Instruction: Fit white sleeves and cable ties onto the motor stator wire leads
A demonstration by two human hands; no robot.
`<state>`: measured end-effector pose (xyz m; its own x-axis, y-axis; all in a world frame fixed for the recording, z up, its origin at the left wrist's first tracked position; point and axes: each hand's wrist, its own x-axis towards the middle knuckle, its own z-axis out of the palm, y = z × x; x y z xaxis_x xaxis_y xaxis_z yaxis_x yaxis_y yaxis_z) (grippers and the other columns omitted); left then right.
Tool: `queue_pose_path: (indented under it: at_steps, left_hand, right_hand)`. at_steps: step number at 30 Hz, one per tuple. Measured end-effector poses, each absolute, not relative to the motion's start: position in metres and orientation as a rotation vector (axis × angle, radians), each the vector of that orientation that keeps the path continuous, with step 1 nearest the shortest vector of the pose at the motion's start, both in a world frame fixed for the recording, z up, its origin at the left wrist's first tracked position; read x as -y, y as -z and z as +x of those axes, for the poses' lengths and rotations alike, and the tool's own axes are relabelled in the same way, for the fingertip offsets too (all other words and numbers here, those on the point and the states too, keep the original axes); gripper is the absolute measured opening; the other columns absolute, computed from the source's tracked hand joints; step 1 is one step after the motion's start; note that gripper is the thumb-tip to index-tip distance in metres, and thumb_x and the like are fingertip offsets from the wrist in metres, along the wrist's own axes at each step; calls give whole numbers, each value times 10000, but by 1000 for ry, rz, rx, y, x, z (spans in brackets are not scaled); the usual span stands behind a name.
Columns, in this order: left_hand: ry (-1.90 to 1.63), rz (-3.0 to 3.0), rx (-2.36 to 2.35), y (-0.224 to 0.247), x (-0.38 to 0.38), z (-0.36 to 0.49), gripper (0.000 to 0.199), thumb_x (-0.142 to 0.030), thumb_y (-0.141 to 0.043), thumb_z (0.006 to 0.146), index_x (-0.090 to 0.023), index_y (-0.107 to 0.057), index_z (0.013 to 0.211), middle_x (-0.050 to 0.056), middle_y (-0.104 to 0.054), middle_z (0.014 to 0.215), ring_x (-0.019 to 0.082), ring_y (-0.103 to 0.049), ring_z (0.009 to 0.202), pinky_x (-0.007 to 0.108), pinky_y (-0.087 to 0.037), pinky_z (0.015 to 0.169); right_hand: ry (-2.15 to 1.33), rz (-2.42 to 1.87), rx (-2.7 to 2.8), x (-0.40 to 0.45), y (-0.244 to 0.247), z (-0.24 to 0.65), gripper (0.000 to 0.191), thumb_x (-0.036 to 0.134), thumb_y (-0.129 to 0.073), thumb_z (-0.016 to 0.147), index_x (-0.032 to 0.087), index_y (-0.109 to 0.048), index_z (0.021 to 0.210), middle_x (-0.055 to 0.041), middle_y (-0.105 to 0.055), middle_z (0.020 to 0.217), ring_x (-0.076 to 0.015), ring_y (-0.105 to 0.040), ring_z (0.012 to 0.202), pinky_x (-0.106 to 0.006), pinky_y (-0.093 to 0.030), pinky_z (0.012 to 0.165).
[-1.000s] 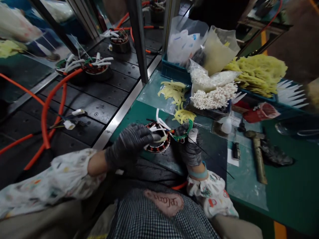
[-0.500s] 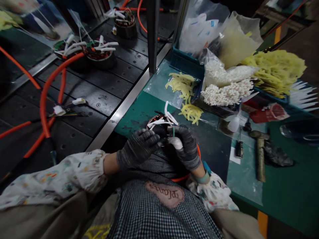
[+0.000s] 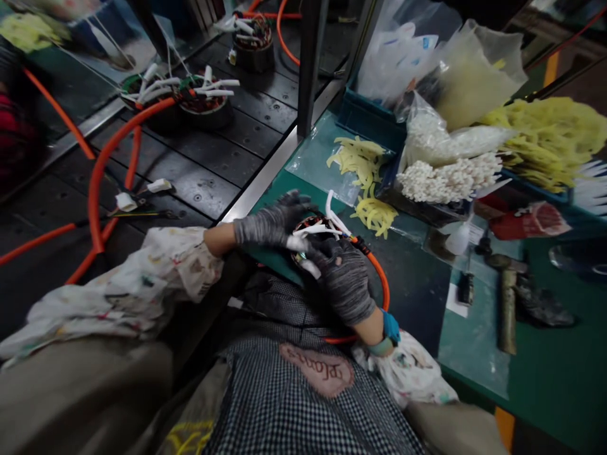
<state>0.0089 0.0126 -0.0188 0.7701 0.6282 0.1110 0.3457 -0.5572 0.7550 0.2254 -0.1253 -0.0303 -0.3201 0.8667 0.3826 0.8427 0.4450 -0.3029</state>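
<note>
A round motor stator (image 3: pixel 310 222) with copper windings and white sleeved leads sits on the bench in front of me. My left hand (image 3: pixel 275 218), in a grey knit glove, lies along its left side with the fingers stretched out. A small white tip shows by the left thumb; I cannot tell what it is. Gloved too, my right hand (image 3: pixel 345 278) bends its fingers at the near right side of the stator. Under those fingertips a white rounded piece (image 3: pixel 310 268) pokes out, mostly hidden. The orange cable (image 3: pixel 384 278) curves from the stator around my right hand.
Yellow sleeves (image 3: pixel 374 215) lie beyond the stator. A bundle of white tubes (image 3: pixel 450 177) and plastic bags fill bins at the back right. A hammer (image 3: pixel 508 309) and a small squeeze bottle (image 3: pixel 459 237) are to the right. More stators (image 3: pixel 206 107) stand on the dark slatted surface at left.
My left hand has moved up and away to the stator's far left side. My right hand has turned inward and lowered, taking the white rounded piece down to the stator's near edge.
</note>
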Motion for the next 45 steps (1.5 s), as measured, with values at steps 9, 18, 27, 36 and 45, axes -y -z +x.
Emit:
queue_pose_path:
  at_steps: [9,18,27,36,45]
  left_hand:
    - [-511,2157,-360,-1,50,9,1035,-293,-884,982,-332,-279,1821,196,-352,1851,415,-267,1768,625,-372,1424]
    - [-577,2220,-501,9,67,5,1006,-306,-833,1026,-386,-234,1830,186,-362,1837,395,-299,1760,608,-382,1422]
    - [-582,2279,-556,4,76,7,982,-271,-739,1080,-412,-140,1845,159,-300,1875,382,-244,1779,631,-381,1422]
    - [-658,2230,-592,10,83,10,882,-257,-650,1107,-426,-185,1837,127,-341,1858,357,-256,1777,633,-349,1436]
    - [-604,2296,-672,0,103,26,970,-190,-644,1050,-333,-119,1853,147,-113,1921,418,-119,1801,678,-298,1449]
  right_hand:
    - [-68,-1345,2112,186,31,223,295,169,-707,1038,224,-861,1284,-117,-853,1118,-289,-732,1084,-433,-641,928]
    - [-96,-1302,2077,183,19,220,199,137,-718,1003,173,-883,1109,-134,-829,1026,-284,-727,956,-404,-637,807]
    - [-105,-1342,2092,189,21,218,307,442,-721,1046,198,-883,1136,-156,-823,1065,-318,-696,984,-457,-640,801]
    - [-171,-1320,2051,194,29,222,233,323,-733,1036,244,-879,1200,-113,-832,1069,-298,-740,1000,-448,-673,846]
    - [-63,-1514,1993,197,19,264,486,254,-678,1090,428,-651,1543,-50,-672,1620,-350,-560,1557,-658,-499,1283]
